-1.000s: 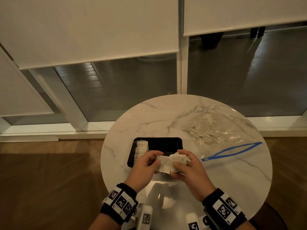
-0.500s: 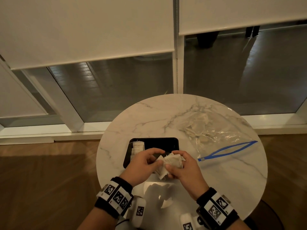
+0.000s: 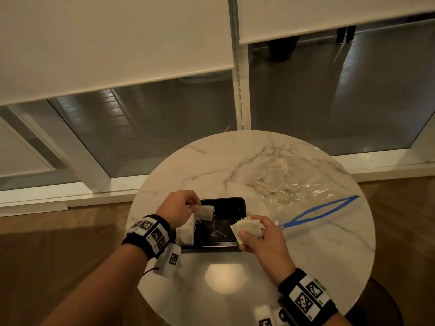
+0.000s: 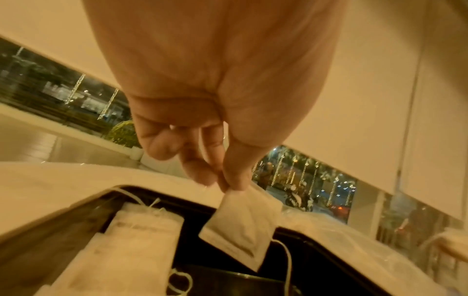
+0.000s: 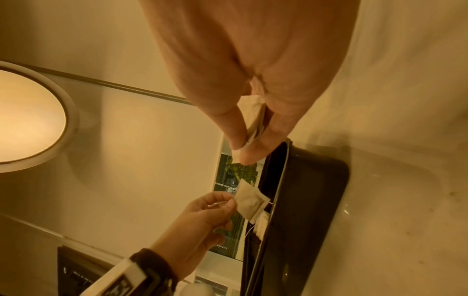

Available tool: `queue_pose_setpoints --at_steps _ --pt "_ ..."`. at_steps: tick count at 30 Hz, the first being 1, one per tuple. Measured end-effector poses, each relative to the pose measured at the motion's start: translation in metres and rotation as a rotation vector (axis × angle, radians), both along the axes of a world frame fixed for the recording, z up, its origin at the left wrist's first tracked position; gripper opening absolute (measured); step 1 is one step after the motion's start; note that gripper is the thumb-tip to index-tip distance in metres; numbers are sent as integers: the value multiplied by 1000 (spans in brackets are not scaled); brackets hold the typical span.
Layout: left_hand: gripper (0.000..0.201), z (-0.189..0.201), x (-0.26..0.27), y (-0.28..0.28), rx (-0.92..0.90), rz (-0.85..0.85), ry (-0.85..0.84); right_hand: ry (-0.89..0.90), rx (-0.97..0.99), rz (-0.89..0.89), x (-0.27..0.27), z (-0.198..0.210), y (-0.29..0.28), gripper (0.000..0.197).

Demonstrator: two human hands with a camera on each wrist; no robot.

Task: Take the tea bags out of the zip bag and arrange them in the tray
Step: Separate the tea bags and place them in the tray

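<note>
A black tray (image 3: 240, 205) sits on the round marble table (image 3: 211, 165), with a row of white tea bags (image 3: 186, 234) along its left side. My left hand (image 3: 180, 209) pinches one tea bag (image 3: 206, 212) by its corner above the tray's left part; its string dangles into the tray. The same tea bag (image 4: 243, 226) hangs from thumb and finger in the left wrist view, beside the row of tea bags (image 4: 131, 246). My right hand (image 3: 263, 234) grips a small bundle of tea bags (image 3: 249, 229) at the tray's right edge. The clear zip bag (image 3: 289, 187) lies open to the right.
The zip bag's blue zip strip (image 3: 320, 210) points toward the table's right edge. More tea bags show through the bag's plastic. A window frame (image 3: 242, 90) and lowered blinds stand behind the table. Wooden floor (image 3: 58, 243) surrounds it.
The hands were together on the bundle in front of the tray. Now the left hand has drawn one tea bag away to the left over the tray, and the right keeps the rest.
</note>
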State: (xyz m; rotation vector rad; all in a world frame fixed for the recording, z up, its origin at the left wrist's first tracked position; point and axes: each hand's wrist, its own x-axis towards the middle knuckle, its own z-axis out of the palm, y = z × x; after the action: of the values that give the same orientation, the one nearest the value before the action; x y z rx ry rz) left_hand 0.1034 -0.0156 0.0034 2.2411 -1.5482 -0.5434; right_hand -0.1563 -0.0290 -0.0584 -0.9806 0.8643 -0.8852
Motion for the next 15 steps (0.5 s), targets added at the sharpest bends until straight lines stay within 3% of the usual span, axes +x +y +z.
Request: queue_pose_setpoints --at_steps 15 --pt "16 -28 13 -39 176 112 -152 -10 54 16 -5 -3 -11 34"
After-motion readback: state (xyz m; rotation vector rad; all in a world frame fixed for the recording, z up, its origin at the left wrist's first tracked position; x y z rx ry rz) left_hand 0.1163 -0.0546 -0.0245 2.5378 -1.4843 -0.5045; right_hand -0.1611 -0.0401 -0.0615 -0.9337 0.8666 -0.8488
